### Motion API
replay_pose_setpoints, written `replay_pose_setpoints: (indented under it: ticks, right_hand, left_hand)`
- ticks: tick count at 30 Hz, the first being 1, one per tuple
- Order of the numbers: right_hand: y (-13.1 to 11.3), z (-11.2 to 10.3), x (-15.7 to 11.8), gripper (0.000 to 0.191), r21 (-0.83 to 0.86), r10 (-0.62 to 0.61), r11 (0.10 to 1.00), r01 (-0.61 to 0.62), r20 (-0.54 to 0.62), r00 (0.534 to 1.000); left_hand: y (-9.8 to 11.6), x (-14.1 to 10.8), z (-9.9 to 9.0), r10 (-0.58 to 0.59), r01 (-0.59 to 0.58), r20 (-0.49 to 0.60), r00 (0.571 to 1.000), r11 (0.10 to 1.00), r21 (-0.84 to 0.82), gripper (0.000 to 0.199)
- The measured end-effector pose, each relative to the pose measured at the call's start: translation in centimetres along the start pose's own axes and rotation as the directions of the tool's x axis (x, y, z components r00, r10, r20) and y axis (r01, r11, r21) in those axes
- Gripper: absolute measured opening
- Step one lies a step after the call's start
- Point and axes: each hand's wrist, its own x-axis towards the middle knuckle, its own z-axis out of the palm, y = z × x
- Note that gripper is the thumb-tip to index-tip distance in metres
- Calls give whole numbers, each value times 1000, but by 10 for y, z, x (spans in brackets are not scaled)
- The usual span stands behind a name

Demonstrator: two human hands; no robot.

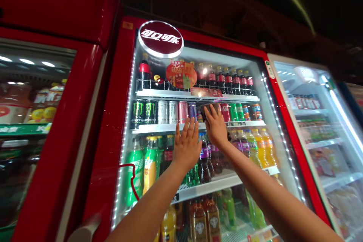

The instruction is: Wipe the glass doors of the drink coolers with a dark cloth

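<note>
My left hand (187, 143) lies flat, fingers stretched and held side by side, against or just before the glass door of a red drinks fridge (112, 132). Nothing is in it. Higher and to the right, my right hand (217, 124) presses a dark brown cloth (203, 113) to the glass in front of the can shelf. Part of the cloth is hidden under the palm and fingers. Behind the glass near my hands stand Monster cans (138, 111), red cola cans (225, 112) and cola bottles (204, 162).
A lit round sign (160, 39) and an orange-red sticker (181, 75) are at the top of the door. Another red fridge (51, 11) stands on the left, a white-framed fridge (317, 121) on the right. A pale rounded handle (86, 228) shows at lower left.
</note>
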Motion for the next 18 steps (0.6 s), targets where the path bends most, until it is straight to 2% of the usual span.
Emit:
replay_pose_setpoints:
  ticks: [2, 4, 6, 8, 10, 13, 16, 18]
  right_hand:
    - [-8, 1, 3, 61, 16, -88, 996, 88, 48, 995]
    - [-9, -1, 19, 60, 33, -142, 990, 140, 84, 986]
    - [0, -4, 38, 60, 39, -140, 990, 137, 92, 986]
    - [16, -8, 49, 60, 33, -88, 996, 86, 74, 993]
    - [32, -11, 43, 60, 19, -3, 1000, 2, 47, 999]
    - [41, -11, 14, 60, -15, 89, 996, -89, 18, 996]
    - [33, -10, -9, 59, -42, 44, 998, -43, 25, 999]
    - [29, -9, -8, 58, -47, -24, 999, 26, 40, 999]
  left_hand:
    - [2, 3, 1, 19, -19, -2, 1000, 1000, 0, 77]
    - [5, 10, 4, 16, -16, -1, 1000, 1000, -2, 77]
    - [10, 18, 8, -2, 2, 5, 1000, 1000, -7, 76]
    - [17, 24, 13, -9, 9, 18, 1000, 1000, -15, 76]
    - [23, 28, 19, -14, 15, 32, 999, 1000, -19, 73]
    - [29, 29, 25, -21, 22, 42, 999, 1000, -17, 68]
    - [28, 27, 29, 0, 0, 32, 999, 1000, 0, 68]
    - [27, 26, 32, 16, -16, 16, 1000, 1000, 19, 69]
